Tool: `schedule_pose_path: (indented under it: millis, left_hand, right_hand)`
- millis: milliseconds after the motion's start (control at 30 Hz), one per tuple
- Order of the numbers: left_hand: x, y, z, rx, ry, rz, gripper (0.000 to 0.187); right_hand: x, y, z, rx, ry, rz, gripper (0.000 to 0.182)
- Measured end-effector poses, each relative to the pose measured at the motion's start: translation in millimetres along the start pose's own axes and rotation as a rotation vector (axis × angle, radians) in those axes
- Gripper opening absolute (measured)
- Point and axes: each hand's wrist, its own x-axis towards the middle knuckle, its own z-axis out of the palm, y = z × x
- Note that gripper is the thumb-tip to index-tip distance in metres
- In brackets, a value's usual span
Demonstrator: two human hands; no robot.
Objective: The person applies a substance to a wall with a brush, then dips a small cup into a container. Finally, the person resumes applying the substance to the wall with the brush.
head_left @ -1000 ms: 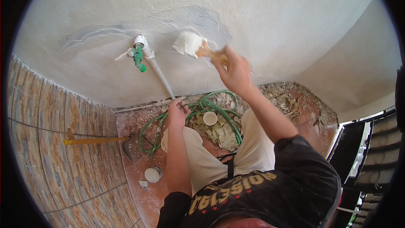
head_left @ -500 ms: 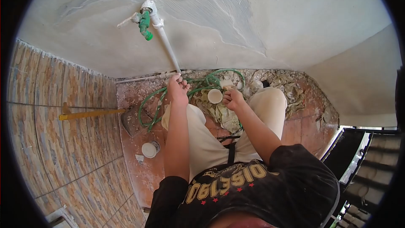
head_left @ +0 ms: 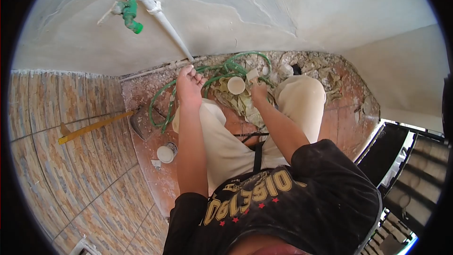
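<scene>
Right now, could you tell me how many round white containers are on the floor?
2: one container among the green hose beside the right hand; another by the tiled wall. Debris may hide more.

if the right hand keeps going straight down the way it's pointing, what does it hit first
Probably the round white container on the floor. The right hand, holding a brush, points down at it and at the crumpled paper beside the green hose. Depth is unclear from above, so the paper could come first.

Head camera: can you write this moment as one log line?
right hand: holds brush low over cup | left hand: empty, near green hose
</scene>
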Motion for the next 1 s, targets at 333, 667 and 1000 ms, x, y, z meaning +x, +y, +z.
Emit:
schedule_pose_path:
  millis: [333,667,1000]
  left_hand:
    - [0.2,0.6,-1.4,-0.018,0.007,0.018,0.011]
    - [-1.5,0.8,1.5,0.016,0.004,0.018,0.010]
    - [4.4,-1.5,1.4,0.033,-0.014,-0.008,0.010]
  right_hand:
    - [-20.3,5.2,4.8,-0.350,-0.260,-0.053,0.034]
    - [-0.8,23.7,36.5,-0.521,-0.299,-0.136,0.036]
    - [30.2,50.7,67.4,-0.590,-0.367,-0.093,0.054]
